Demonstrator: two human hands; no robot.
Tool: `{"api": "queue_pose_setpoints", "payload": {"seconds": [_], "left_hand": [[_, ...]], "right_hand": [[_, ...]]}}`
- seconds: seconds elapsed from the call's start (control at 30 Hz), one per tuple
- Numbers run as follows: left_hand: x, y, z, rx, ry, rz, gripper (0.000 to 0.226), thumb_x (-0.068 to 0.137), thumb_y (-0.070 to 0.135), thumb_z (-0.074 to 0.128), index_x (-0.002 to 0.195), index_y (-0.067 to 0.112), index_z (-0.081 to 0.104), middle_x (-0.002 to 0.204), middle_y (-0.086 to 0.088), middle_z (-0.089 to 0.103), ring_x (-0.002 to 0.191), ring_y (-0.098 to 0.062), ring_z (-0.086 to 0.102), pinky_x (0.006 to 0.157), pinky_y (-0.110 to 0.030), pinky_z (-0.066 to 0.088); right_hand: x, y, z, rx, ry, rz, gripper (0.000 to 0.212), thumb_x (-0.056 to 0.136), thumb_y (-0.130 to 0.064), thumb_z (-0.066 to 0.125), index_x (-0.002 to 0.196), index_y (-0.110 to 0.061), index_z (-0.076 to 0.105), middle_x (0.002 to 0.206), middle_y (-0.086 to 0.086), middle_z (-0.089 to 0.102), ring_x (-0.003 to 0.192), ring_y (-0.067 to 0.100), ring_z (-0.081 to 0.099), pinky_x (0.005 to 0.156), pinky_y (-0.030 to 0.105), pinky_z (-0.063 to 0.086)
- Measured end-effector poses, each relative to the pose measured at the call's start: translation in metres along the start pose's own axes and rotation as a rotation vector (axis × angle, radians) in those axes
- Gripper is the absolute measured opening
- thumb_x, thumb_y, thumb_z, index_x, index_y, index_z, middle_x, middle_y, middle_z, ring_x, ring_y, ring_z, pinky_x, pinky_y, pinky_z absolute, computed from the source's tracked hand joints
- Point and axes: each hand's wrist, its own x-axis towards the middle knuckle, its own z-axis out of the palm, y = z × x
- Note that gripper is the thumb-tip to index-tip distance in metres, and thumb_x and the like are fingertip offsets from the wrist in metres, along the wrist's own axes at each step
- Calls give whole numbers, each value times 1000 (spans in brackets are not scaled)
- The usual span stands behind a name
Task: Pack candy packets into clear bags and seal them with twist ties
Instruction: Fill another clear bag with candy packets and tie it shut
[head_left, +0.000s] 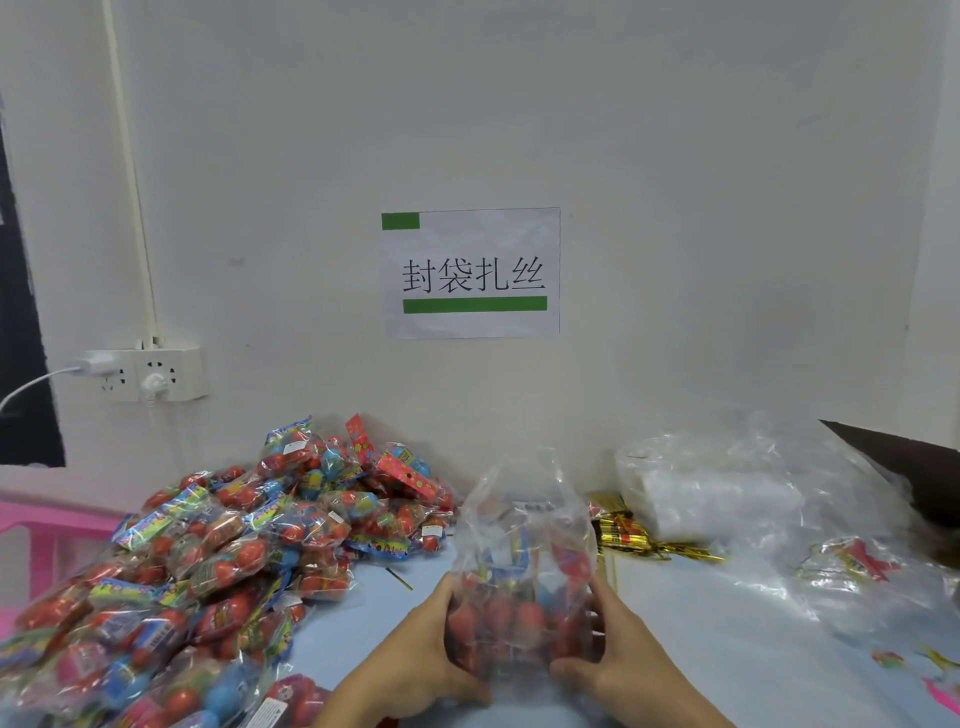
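A white wall rises behind my pale blue table, with a paper sign taped at its middle. Far left on the wall sits a socket with a white charger plugged in, and a pink basket shows at the table's left edge. A big heap of candy packets sprawls over the left side, from the near edge back to the wall. At near centre I hold an upright clear bag with red candies in its bottom and its mouth open. My left hand cups its left side, fingers curled round it; my right hand grips the right side, thumb across the front. Just behind the bag, to the right, lie gold twist ties. Beyond them a stack of empty bags rests by the wall, and loose plastic crowds the right side. A dark flap juts in at far right.
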Motion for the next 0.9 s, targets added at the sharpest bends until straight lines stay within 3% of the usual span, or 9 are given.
{"api": "queue_pose_setpoints", "payload": {"seconds": [0.1, 0.3, 0.5, 0.63, 0.73, 0.9], "left_hand": [[3, -6, 1, -27, 64, -7, 86, 63, 13, 90, 131, 36, 43, 114, 12, 71, 102, -10, 70, 82, -29, 58], [7, -10, 2, -123, 64, 37, 101, 56, 21, 96, 135, 42, 37, 120, 16, 68, 109, -8, 67, 86, -28, 57], [11, -7, 13, -202, 104, 123, 100, 56, 15, 98, 137, 32, 42, 128, 0, 66, 117, -22, 65, 90, -37, 56], [13, -8, 17, -231, 112, 122, 99, 57, 10, 96, 139, 25, 44, 129, -5, 65, 119, -25, 63, 95, -47, 54], [12, -6, 19, -240, 107, 124, 96, 58, 10, 96, 138, 24, 46, 129, -5, 65, 119, -25, 63, 94, -47, 54], [12, -3, 19, -250, 97, 111, 94, 58, 10, 95, 138, 23, 48, 128, -4, 66, 118, -24, 64, 92, -44, 56]], "right_hand": [[0, -4, -1, -28, -6, 6, 92, 69, -2, 76, 137, -51, 39, 106, -10, 72, 93, 1, 70, 76, 18, 56], [-1, -3, 1, -15, -9, 10, 90, 69, 1, 77, 140, -42, 42, 110, -8, 72, 95, 2, 70, 76, 19, 56], [-6, -7, 2, -29, -28, -11, 91, 66, -3, 78, 138, -48, 46, 110, -15, 73, 101, 4, 67, 83, 25, 57], [-7, -8, 5, -23, -45, -2, 83, 71, -1, 85, 140, -28, 46, 109, -14, 73, 102, -4, 65, 79, 14, 53], [-7, -11, 7, 16, -46, -22, 80, 71, -12, 90, 139, -19, 49, 116, -14, 72, 109, -1, 65, 83, 15, 53], [-9, -15, 10, 26, -36, -75, 81, 70, -22, 91, 139, -23, 48, 115, -33, 66, 111, -10, 61, 87, 10, 49]]}}
